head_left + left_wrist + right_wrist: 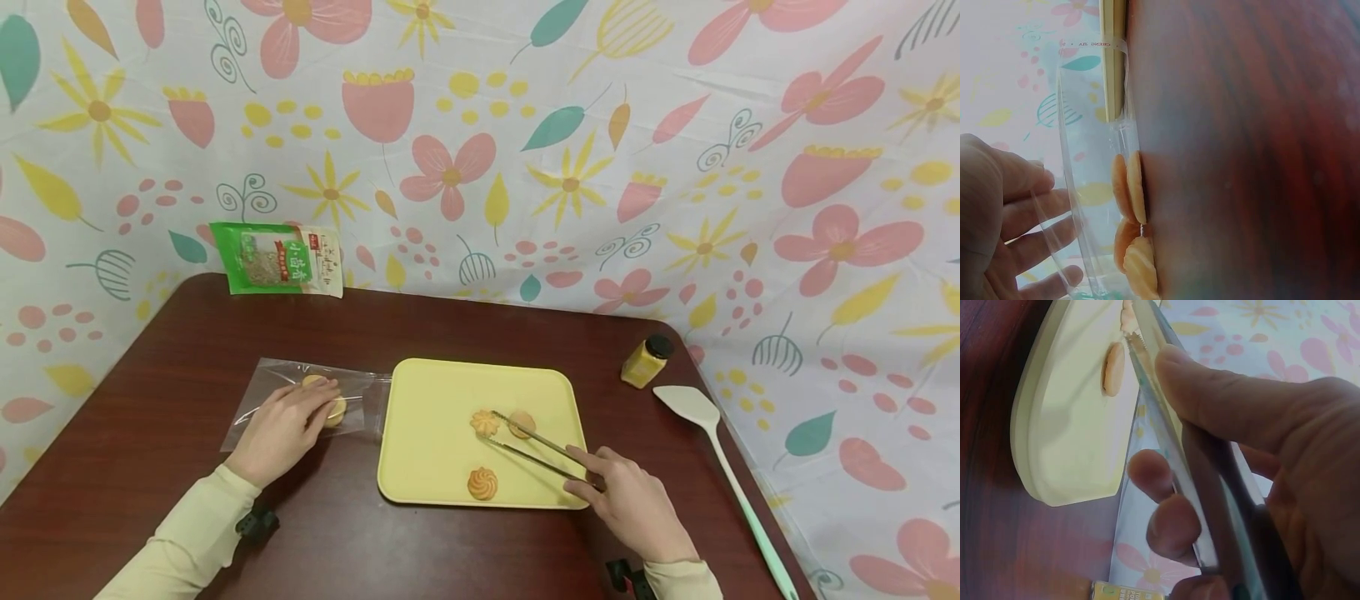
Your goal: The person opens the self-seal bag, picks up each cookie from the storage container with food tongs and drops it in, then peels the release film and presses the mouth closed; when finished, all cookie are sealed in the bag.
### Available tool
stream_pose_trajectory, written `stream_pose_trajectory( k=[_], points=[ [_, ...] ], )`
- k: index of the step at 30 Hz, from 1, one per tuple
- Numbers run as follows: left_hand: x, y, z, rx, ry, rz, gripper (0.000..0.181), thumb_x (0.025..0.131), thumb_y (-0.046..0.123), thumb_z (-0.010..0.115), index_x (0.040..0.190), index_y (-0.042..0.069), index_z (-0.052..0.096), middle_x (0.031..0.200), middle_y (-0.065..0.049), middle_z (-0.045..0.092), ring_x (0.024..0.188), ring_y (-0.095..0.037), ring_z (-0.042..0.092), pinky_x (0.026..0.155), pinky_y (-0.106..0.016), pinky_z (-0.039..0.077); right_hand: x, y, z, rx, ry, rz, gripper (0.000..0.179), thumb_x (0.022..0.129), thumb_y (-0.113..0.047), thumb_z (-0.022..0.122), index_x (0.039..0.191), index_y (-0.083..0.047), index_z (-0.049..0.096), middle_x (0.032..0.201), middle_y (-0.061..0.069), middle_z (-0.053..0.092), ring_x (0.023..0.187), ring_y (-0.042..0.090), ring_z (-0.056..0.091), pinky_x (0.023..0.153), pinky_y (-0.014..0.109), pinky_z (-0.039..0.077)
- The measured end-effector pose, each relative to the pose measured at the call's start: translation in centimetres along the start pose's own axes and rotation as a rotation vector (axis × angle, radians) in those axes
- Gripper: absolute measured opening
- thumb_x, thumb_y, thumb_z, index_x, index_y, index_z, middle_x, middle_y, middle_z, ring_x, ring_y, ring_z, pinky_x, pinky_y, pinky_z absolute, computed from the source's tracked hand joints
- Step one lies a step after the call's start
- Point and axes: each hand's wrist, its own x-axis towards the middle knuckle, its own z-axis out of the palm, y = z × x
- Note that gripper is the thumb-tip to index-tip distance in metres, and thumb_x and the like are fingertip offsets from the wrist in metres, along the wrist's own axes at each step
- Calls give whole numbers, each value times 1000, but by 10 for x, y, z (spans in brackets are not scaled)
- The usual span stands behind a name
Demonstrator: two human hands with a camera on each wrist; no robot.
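Observation:
A yellow tray [427, 450] bears a flower-shaped cookie [484, 423], a round cookie [522, 425] beside it and a swirled cookie [482, 483] near the front rim. My right hand [637, 504] holds metal tongs [536, 467] between thumb and fingers. Their tips stand parted at either side of the flower-shaped cookie; whether they touch it, I cannot tell. Left of the tray, my left hand [281, 429] rests over a clear plastic bag [255, 392], fingers loosely extended at its film. Several cookies [1129, 187] lie inside the bag, partly hidden by that hand in the head view.
A green and white food packet [276, 260] stands against the floral cloth [465, 225] at the back left. On the right are a yellow spice bottle [645, 363] with a black cap and a spatula [723, 450]. The dark wooden table [360, 542] lies under everything.

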Motion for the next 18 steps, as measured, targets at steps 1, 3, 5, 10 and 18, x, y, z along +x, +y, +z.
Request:
stream_pose_trajectory(
  k=[1, 3, 5, 10, 18],
  points=[
    [0, 0, 0, -1, 1, 0, 26, 84, 6, 73, 110, 2, 72, 116, -13, 69, 108, -30, 65, 88, -54, 49, 0, 0, 0, -2, 4, -4, 46, 85, -37, 74, 128, -24, 67, 75, -17, 46, 58, -1, 43, 49, 26, 37],
    [0, 0, 0, -2, 4, 1, 26, 84, 7, 73, 110, 2, 73, 116, -13, 69, 108, -30, 65, 88, -54, 49, 0, 0, 0, -5, 18, -15, 45, 85, -37, 74, 128, -25, 66, 73, -17, 44, 56, -1, 42, 48, 25, 37],
    [0, 0, 1, -4, 7, 2, 25, 85, 7, 73, 109, 1, 73, 116, -13, 69, 108, -30, 65, 88, -54, 49, 1, 0, 1, -7, 37, -31, 46, 85, -38, 74, 128, -25, 66, 72, -17, 42, 54, -1, 39, 46, 25, 36],
    [0, -1, 0, -6, 9, 5, 26, 84, 7, 73, 110, 1, 72, 116, -14, 69, 107, -31, 65, 88, -55, 49, 8, -5, 2, -16, 103, -90, 46, 85, -39, 74, 128, -25, 66, 72, -16, 41, 52, -2, 37, 44, 24, 34],
    [0, 0, 0, -7, -1, 0, 26, 85, 7, 73, 111, 1, 72, 117, -14, 68, 108, -31, 65, 88, -56, 49, 32, -24, 9, -43, 160, -220, 46, 86, -36, 74, 129, -24, 65, 80, -11, 50, 49, -1, 34, 41, 22, 32]
  ],
)
